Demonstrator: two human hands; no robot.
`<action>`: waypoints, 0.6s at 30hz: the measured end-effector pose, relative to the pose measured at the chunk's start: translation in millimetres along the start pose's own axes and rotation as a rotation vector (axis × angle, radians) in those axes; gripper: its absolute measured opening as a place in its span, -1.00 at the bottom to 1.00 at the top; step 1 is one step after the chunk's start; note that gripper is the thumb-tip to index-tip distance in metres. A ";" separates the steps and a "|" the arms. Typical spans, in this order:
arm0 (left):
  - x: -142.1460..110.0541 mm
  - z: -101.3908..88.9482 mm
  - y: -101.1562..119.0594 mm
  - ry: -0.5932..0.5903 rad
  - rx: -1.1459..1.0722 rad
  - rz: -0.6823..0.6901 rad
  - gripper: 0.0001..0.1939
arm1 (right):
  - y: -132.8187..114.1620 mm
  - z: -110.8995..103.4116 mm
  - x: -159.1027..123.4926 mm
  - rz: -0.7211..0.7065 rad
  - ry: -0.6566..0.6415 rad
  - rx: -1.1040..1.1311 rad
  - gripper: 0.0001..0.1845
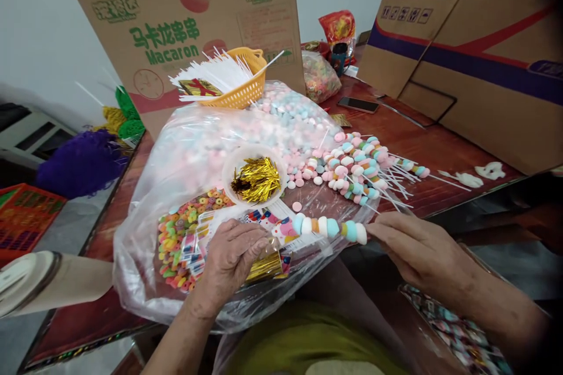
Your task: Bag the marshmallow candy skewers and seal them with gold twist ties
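One marshmallow skewer (328, 227) runs crosswise between two hands; the right hand (417, 249) pinches its near end; the left hand (233, 252), by its far tip, pinches a clear wrapper (275, 244).

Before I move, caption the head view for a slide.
Right hand grips a pastel marshmallow skewer, left hand at its far end, near a round white bowl of metallic gold ties.

– Any txt on the tall carton (220, 23)?
– Yep: "Macaron" in grn, w/ "马卡龙串串" above. Smaller grn Chinese logo too, repeated, hard to read. Clock sign lower L.
– And the R-hand box (475, 53)?
– Row of handling icons, incl. arrows + umbrella. Red lettering up top's cut off; purple-band txt's illegible, tbh.
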State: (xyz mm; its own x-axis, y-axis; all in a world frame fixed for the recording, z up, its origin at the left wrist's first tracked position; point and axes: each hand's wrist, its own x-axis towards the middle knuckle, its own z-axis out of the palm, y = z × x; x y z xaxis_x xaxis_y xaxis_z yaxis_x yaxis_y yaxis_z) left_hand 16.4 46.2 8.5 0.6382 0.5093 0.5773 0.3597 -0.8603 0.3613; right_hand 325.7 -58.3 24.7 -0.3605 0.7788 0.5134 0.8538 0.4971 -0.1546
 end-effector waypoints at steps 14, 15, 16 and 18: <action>13.4 3.5 2.3 -0.163 -0.006 0.067 -0.76 | -3.1 -2.8 20.2 -0.010 -0.275 0.321 -0.65; 13.8 3.6 2.9 -0.176 -0.028 0.055 -0.78 | -2.8 -2.3 19.8 -0.014 -0.257 0.309 -0.64; 14.3 3.8 3.8 -0.198 -0.059 0.038 -0.80 | -3.0 -1.7 19.5 -0.026 -0.232 0.290 -0.64; 16.3 4.5 5.6 -0.241 -0.139 -0.011 -0.83 | -4.5 0.2 19.7 -0.065 -0.196 0.261 -0.65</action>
State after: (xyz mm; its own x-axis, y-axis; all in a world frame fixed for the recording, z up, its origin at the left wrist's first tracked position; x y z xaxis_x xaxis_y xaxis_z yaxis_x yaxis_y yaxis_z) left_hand 31.9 49.6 16.5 0.7844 0.4841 0.3877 0.2816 -0.8349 0.4729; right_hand 314.6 -45.1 35.3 -0.4984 0.7883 0.3609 0.7106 0.6099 -0.3508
